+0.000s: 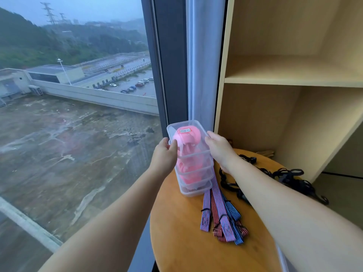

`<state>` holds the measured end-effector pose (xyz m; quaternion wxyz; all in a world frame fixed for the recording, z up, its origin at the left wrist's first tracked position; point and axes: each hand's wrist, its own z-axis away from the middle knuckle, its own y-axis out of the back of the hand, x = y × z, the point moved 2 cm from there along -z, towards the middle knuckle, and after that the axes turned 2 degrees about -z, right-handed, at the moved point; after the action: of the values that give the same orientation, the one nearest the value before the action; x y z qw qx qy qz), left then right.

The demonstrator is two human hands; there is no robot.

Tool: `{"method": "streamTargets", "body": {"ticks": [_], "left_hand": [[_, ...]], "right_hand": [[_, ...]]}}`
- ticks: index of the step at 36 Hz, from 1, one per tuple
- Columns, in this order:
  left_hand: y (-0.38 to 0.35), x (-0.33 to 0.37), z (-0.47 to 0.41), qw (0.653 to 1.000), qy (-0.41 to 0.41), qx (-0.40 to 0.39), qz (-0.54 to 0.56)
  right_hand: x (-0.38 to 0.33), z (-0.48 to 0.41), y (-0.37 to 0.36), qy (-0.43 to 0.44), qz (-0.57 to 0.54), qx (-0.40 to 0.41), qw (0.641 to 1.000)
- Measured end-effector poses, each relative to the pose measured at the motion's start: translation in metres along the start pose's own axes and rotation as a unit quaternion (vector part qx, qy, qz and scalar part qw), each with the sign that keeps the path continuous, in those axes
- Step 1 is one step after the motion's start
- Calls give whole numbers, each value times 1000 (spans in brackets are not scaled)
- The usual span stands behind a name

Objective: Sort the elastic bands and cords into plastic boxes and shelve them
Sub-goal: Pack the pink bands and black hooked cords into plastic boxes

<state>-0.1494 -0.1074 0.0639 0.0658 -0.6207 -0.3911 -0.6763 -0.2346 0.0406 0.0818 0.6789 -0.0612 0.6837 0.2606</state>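
A clear plastic box (193, 154) with a lid holds pink elastic bands and sits on top of other clear boxes at the far edge of a round wooden table (180, 222). My left hand (165, 154) grips the box's left side, thumb over the lid. My right hand (221, 150) grips its right side. Striped red and blue bands (222, 214) lie on the table in front of the stack, partly under it. Black cords (290, 179) with hooks lie to the right, partly hidden by my right arm.
A light wooden shelf unit (290, 81) stands right behind the table, its compartments open toward me. A large window (78, 95) and its dark frame fill the left. Another clear plastic edge (282, 258) shows at the table's near right.
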Motion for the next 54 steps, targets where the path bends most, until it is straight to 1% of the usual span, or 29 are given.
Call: {"method": "streamTargets", "body": {"ticks": [8,17,23,28,32,37,42,45,48,50,52,54], "left_hand": [[-2,-3,9,999,2,-5,34],[0,-6,11,1000,5,13,19],[2,-15,12,1000,9,13,18],[8,-16,29,1000,11,21,-2],[13,-21,52,1000,13,23,2],[11,-32,98,999,27,25,-6],[-8,-48,159,999,34,-22,-26],[-14,-58,182,997,53,-38,-34],[-17,-67,193,996,75,-37,-24],[-17,-72,197,996,83,-37,-24],[-19,-78,203,995,90,-40,-28],[-21,-84,209,994,96,-51,-33]], "right_hand": [[5,6,4,9,-28,4,1000],[-2,14,4,22,-13,0,1000],[-1,23,9,22,-16,-2,1000],[4,41,27,21,0,43,999],[15,64,49,19,23,66,997],[55,114,84,13,112,63,992],[109,175,108,-47,203,19,978],[132,198,113,-64,209,6,976],[142,206,108,-63,198,9,978],[144,208,103,-60,217,7,974],[146,210,101,-50,293,2,955],[148,217,101,-45,375,-12,926]]}}
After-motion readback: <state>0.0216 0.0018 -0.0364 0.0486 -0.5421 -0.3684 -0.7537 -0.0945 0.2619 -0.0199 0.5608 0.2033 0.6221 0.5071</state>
